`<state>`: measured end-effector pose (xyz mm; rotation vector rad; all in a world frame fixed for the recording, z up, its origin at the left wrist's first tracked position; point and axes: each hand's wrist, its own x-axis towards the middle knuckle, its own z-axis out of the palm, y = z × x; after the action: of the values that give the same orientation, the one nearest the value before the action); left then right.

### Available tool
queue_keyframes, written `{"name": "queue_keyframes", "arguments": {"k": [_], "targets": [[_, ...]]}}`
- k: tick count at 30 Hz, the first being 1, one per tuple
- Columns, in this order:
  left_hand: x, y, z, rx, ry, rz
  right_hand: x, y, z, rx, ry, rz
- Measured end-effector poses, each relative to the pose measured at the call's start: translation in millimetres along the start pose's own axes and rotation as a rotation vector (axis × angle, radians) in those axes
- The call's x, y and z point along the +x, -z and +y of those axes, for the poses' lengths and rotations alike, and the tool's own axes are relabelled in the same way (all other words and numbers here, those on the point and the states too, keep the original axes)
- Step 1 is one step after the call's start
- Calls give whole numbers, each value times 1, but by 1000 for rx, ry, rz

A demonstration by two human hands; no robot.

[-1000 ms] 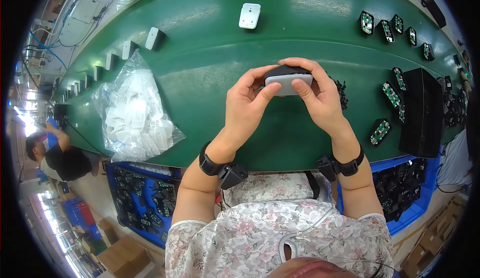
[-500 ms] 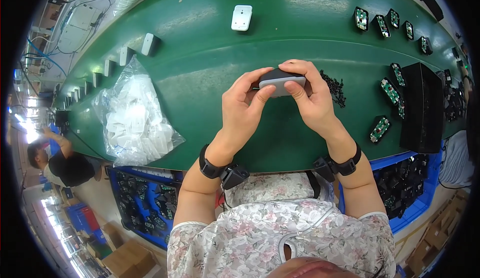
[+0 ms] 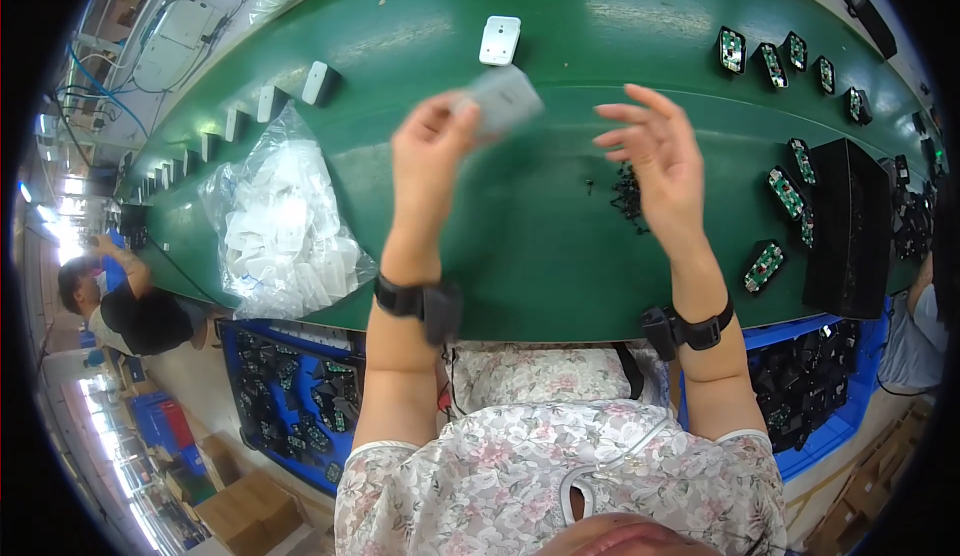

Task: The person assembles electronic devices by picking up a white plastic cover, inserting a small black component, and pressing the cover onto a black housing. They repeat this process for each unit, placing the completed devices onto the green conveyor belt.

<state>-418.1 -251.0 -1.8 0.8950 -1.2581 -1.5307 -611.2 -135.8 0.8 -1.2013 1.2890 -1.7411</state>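
Note:
My left hand [image 3: 425, 146] grips a small rounded plastic device housing [image 3: 510, 101] by its left end, thumb on top. Its pale grey face shows, smeared by motion. My right hand [image 3: 655, 161] is free, its fingers spread over the green bench [image 3: 530, 246]. Close beside that hand lies a pile of small black screws [image 3: 627, 201], with one loose to its left. Just beyond the held housing, another white-faced housing [image 3: 500, 41] rests on the bench. A clear bag of white plastic covers [image 3: 285, 231] lies left of my left hand.
White-faced housings [image 3: 270, 104] stand in a row at the far left. To the right are several black shells with green circuit boards [image 3: 765, 266] and a black open box [image 3: 850, 226]. Blue bins [image 3: 335, 471] of parts flank me below the bench edge. Another person [image 3: 130, 306] is at left.
My right hand has let go of the housing and moved right, fingers opening. My left hand has carried the housing up and left.

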Motion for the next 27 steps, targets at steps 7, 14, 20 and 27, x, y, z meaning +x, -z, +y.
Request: {"name": "queue_keyframes", "arguments": {"k": [7,14,20,27], "targets": [[130,84,-14,-68,44,250,14,24,0,-521,52,188],[156,103,-21,268,397,243,-6,-2,11,-910,234,-423],[166,115,-16,691,474,190,-8,-2,20,-862,126,-521],[96,98,3,1053,-283,466,-6,0,11,-744,109,-546]]}}
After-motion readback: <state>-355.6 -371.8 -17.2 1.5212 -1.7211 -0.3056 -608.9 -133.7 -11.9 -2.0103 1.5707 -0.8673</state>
